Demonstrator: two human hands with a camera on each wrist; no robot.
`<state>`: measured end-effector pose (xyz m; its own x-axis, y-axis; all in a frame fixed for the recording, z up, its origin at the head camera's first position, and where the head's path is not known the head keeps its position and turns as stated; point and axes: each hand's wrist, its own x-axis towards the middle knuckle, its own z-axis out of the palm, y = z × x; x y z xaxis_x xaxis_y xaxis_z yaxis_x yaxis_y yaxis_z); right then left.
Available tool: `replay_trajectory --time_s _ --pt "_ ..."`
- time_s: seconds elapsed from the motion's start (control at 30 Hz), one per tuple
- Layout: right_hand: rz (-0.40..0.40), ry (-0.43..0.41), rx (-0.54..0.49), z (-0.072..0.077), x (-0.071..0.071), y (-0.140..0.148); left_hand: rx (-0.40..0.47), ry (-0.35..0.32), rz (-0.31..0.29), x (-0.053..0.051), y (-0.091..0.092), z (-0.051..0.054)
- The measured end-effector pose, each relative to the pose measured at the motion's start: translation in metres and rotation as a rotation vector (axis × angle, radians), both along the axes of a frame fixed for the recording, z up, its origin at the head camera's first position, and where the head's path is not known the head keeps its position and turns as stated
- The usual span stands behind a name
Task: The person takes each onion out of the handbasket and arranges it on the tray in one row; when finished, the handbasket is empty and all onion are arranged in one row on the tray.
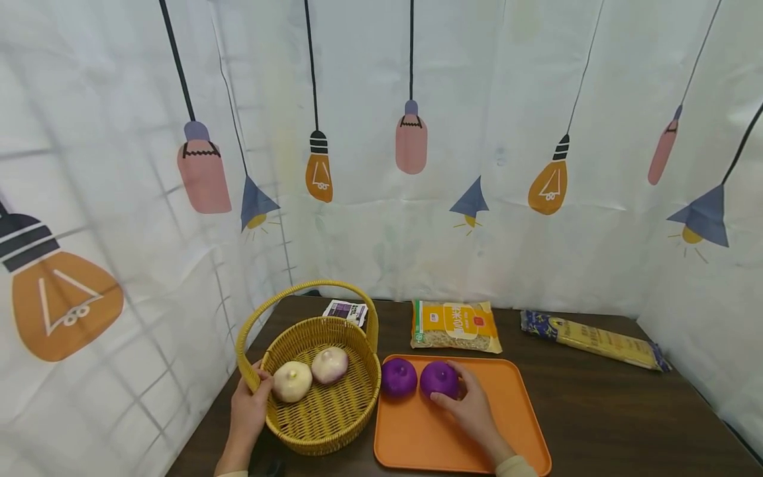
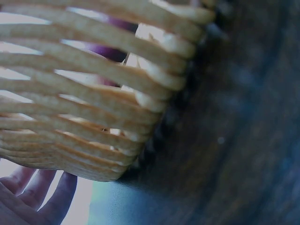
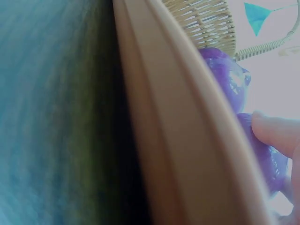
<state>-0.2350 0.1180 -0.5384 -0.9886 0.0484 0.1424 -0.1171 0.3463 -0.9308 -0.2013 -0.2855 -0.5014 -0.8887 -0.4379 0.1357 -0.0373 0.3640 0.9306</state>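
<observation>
A yellow woven basket with a tall arched handle stands on the left. My left hand grips its left side where the handle meets the rim; the left wrist view shows several fingers beside the weave. Inside lie two pale garlic bulbs, one creamy, the other tinged purple. On an orange tray, my right hand holds a round purple onion between thumb and fingers. Another purple onion sits just left of it, near the basket.
Behind the tray lies a yellow-orange grain bag. A long yellow and blue packet rests at the back right. Partly hidden behind the basket is a white and purple packet. Lamp-patterned white curtains enclose the dark table.
</observation>
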Motion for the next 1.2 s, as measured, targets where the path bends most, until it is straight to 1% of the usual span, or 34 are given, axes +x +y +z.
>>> replay_trajectory --time_s 0.17,0.33,0.5,0.6,0.73,1.0,1.2 --pt "0.026 -0.005 -0.015 0.0004 -0.0002 -0.0002 0.008 0.005 0.01 -0.0007 0.0002 -0.0015" --pt "0.036 0.011 -0.001 -0.0008 -0.0004 0.0007 0.009 0.012 0.015 -0.0013 0.0 -0.0027" --pt "0.06 0.015 0.013 -0.0008 -0.0018 0.0015 0.012 -0.008 0.017 -0.0019 -0.0002 -0.0015" --pt "0.087 0.027 0.022 -0.001 -0.0022 0.0019 0.019 -0.025 0.015 -0.0023 -0.0002 -0.0004" --pt "0.111 0.028 0.033 -0.0009 -0.0015 0.0021 0.027 -0.028 0.008 -0.0023 -0.0003 -0.0004" --pt "0.12 0.037 0.018 -0.0009 0.0012 0.0016 0.023 -0.018 0.007 -0.0006 -0.0005 -0.002" --pt "0.118 0.033 0.034 -0.0017 -0.0004 0.0019 0.029 -0.023 0.005 -0.0011 0.0001 -0.0011"
